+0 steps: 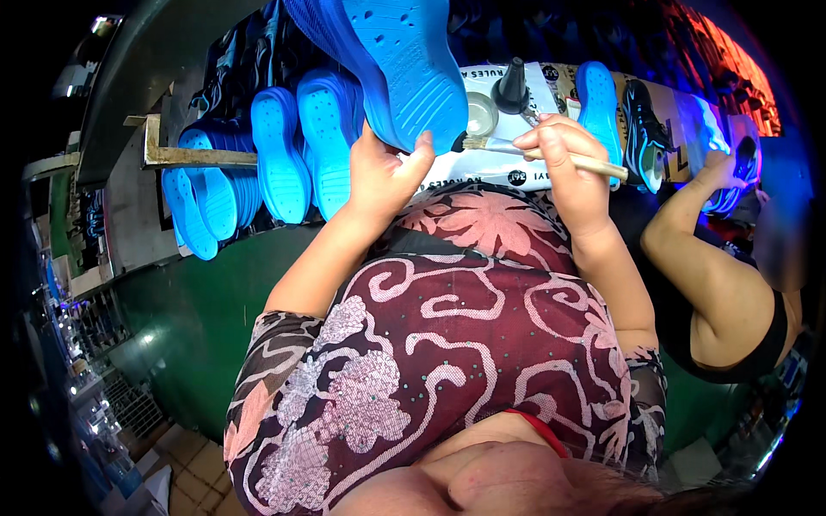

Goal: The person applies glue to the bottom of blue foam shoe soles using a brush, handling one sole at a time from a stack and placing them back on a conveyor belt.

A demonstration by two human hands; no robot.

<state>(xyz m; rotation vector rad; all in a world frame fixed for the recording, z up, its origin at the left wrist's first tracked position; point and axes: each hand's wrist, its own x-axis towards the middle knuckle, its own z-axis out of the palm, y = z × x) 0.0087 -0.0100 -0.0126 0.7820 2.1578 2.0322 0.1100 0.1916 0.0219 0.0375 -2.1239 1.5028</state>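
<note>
Left hand (pixel 383 168): fingers curled around heel edge of one blue shoe sole (pixel 404 60), held tread-side toward camera above the workbench (pixel 508 172). Right hand (pixel 564 155): fingers pinched together on one wooden-handled brush (pixel 551 155), bristle tip touching the sole's heel. Behind brush: one round metal dish (pixel 480 112), one dark cone-shaped nozzle (pixel 512 86). Left of bench: row of roughly five blue soles (pixel 284 150) standing on edge; more stacked, count unclear. One co-worker's hand (pixel 718 168) at right, on a shoe (pixel 645 129).
</note>
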